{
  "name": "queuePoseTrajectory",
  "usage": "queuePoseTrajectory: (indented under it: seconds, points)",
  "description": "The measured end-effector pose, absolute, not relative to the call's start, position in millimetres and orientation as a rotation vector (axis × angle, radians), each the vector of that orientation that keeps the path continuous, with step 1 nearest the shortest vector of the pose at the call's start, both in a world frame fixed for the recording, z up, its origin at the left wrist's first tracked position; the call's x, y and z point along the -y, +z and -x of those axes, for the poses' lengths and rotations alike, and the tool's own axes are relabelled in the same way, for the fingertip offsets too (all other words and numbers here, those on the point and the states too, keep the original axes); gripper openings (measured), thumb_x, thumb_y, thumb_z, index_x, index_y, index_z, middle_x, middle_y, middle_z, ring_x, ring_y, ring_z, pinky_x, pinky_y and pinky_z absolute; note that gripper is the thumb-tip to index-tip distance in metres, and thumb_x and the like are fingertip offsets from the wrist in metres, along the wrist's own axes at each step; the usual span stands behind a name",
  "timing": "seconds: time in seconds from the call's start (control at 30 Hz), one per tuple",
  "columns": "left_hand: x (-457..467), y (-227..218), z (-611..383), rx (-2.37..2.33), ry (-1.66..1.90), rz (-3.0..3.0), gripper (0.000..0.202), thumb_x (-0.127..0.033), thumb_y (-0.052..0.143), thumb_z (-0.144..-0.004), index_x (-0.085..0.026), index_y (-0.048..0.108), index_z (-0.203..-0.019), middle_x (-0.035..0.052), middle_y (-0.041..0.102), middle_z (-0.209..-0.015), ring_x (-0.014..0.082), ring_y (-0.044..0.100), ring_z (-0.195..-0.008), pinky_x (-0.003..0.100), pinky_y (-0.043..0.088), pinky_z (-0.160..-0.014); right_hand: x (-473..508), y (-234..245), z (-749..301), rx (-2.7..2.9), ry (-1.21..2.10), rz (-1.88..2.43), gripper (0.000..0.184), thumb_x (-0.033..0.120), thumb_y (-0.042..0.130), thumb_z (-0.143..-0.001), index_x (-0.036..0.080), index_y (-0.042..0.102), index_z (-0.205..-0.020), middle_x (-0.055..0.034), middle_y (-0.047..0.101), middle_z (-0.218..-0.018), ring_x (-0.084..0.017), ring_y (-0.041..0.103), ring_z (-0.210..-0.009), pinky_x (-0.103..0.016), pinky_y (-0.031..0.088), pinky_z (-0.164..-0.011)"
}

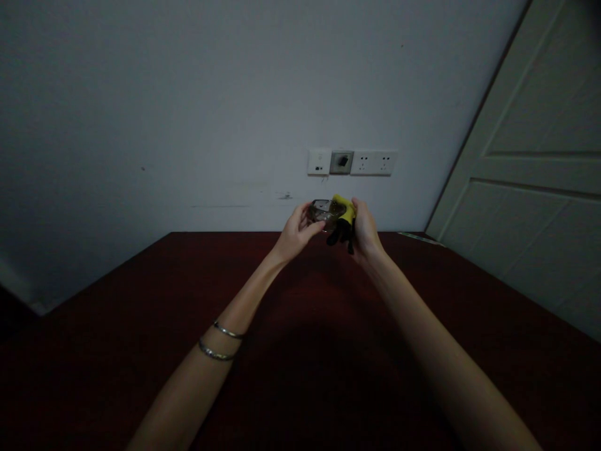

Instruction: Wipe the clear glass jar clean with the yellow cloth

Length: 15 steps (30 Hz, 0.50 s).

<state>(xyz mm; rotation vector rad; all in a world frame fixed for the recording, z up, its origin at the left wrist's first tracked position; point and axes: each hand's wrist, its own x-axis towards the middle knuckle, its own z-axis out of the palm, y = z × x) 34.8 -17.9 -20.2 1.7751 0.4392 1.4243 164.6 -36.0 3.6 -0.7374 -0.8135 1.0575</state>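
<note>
Above the far part of the table, my left hand (299, 229) is closed on a small, clear glass dish (322, 214), thumb at the near side and fingers round its left edge. My right hand (366, 230) grips a yellow-and-black glove (346, 216) from the right. The glove's yellow part presses against the right side of the dish, while its black finger-like ends hang down. Part of the glove is hidden behind my right palm. Dim light leaves the exact shape of the dish unclear.
Below my hands lies a dark red table (310, 326). Its far edge meets a pale wall (211, 113) with a row of sockets (374, 163). A panelled door (526, 163) stands at the right. A thin flat strip (421, 238) lies at the table's far right edge.
</note>
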Motion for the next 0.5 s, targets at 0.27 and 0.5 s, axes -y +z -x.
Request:
queuePoseTrajectory:
  seconds: [0.27, 0.5]
  points:
    - [9.8, -23.7, -34.8, -0.541, 1.419, -1.675, 0.057, -0.031, 0.076, -0.063, -0.012, 0.056, -0.113, 0.0154, 0.06, -0.123, 0.0265, 0.054, -0.118, 0.049, 0.034, -0.109, 28.7, 3.2, -175.4, 0.795, 1.135, 0.808, 0.035, 0.043, 0.039, -0.086, 0.021, 0.06, -0.07, -0.0013, 0.056, -0.055, -0.018, 0.058, -0.059, -0.033, 0.052, -0.06]
    - [15.0, -17.1, -26.2, -0.484, 1.282, -1.764, 0.044, -0.03, 0.074, -0.067, -0.014, 0.062, -0.106, 0.0115, 0.066, -0.113, 0.0258, 0.06, -0.107, 0.051, 0.04, -0.103, 36.7, -0.9, -166.6, 0.825, 1.185, 0.799, 0.035, 0.042, 0.037, -0.087, 0.019, 0.062, -0.075, -0.0025, 0.061, -0.061, -0.017, 0.056, -0.058, -0.032, 0.05, -0.059]
